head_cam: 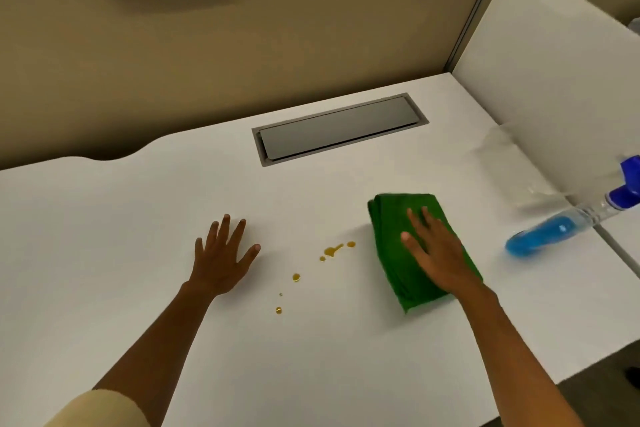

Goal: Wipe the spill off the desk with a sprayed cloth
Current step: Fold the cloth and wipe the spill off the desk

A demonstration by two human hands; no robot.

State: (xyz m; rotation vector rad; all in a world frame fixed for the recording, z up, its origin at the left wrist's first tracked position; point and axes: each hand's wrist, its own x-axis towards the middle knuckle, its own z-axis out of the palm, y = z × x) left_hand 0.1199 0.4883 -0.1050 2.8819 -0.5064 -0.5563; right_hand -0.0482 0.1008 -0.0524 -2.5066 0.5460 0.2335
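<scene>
A folded green cloth (391, 236) lies on the white desk (138, 218), right of centre. My right hand (436, 253) rests flat on top of it, fingers spread and pointing away from me. Just left of the cloth is the spill (333, 250), a trail of small amber drops running down toward me to about (278, 310). My left hand (221, 253) lies flat and open on the bare desk, left of the drops, holding nothing. A clear spray bottle (568, 222) with blue liquid and a blue trigger head stands at the right edge.
A grey recessed cable hatch (339, 128) sits in the desk behind the spill. A beige partition (277, 45) with a "216" sign closes the back, and a white side panel (540, 80) closes the right. The desk's right edge runs near the bottle.
</scene>
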